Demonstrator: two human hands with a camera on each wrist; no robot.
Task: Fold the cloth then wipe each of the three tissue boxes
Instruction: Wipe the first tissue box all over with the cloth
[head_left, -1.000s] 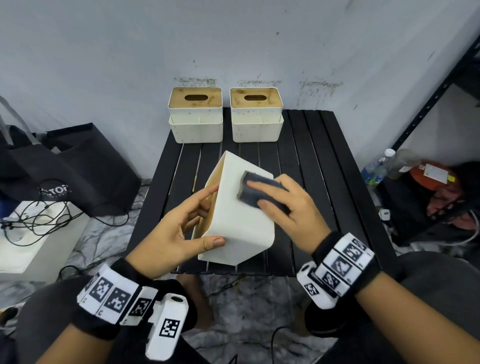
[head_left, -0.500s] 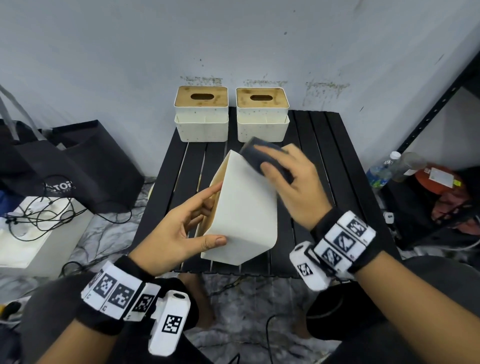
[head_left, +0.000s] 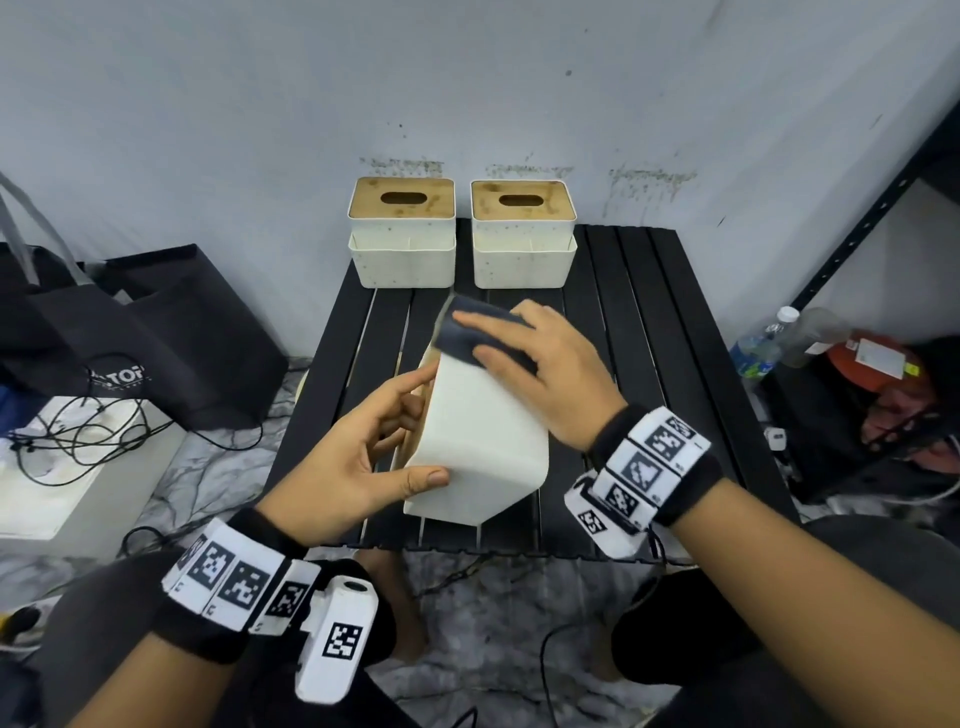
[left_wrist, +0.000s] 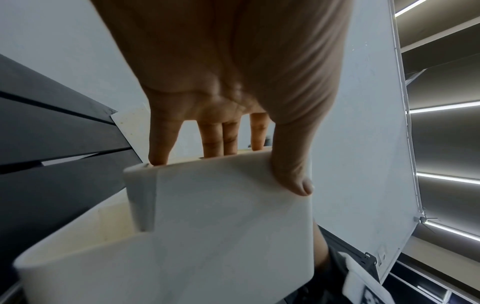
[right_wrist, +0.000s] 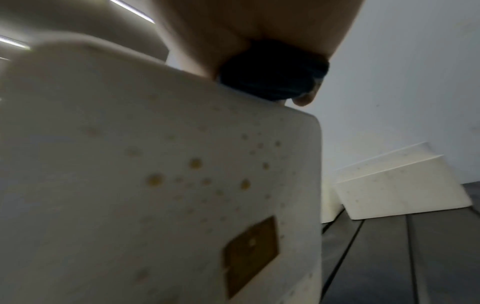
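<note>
Cream plastic tissue box (head_left: 480, 441), tipped on edge above black slatted table (head_left: 639, 322), clamped by left hand (head_left: 348, 462): thumb on near face, fingers on lidded side. Folded dark blue cloth (head_left: 480, 332) now at box's far top edge, up from mid-face a second ago; pressed flat under right hand (head_left: 545, 374), fingers extended. Stroke on this face likely finishing. Count: three boxes, two wood-lidded ones (head_left: 402, 231) (head_left: 523, 234) waiting by wall; one cloth.

The right hand (head_left: 540, 374) slid the folded dark cloth (head_left: 470, 332) from the middle of the tilted tissue box's (head_left: 483, 447) upturned white face up to its far top edge, fingers spread flatter over the cloth.
</note>
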